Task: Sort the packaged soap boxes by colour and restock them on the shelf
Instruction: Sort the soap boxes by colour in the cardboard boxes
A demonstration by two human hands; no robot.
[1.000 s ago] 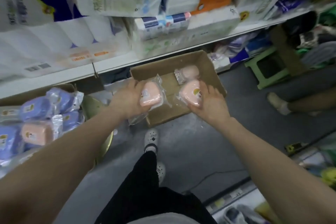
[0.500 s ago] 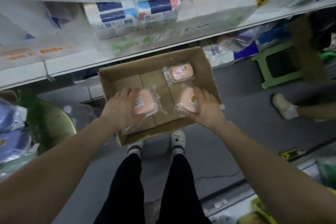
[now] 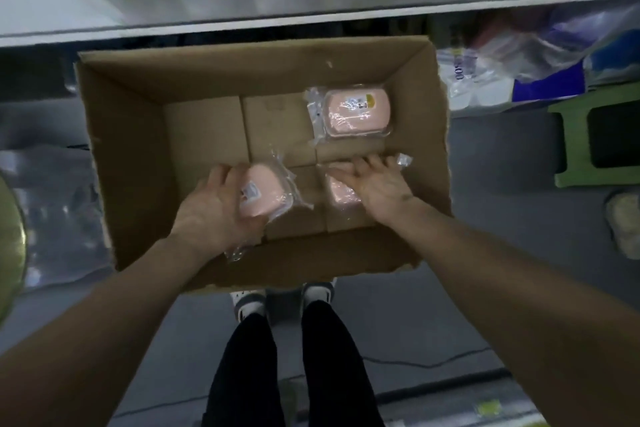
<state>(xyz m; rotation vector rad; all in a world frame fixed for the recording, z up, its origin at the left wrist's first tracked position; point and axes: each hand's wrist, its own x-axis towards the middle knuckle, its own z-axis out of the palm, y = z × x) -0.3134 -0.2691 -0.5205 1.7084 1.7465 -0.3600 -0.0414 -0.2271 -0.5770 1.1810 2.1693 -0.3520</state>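
Left grip [image 3: 214,211] grasping pink soap [image 3: 266,191], right grip [image 3: 377,184] flat, half hiding second soap [image 3: 341,193]

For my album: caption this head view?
Left hand grips pink plastic-wrapped soap, right hand covers another, inside brown cardboard box.

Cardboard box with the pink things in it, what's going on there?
A person is leaning over the cardboard box, which sits on the floor below a shelf. Their left hand holds one pink wrapped soap inside the box. Their right hand lies flat on a second pink soap at the bottom. A third pink soap sits untouched in the far right corner.
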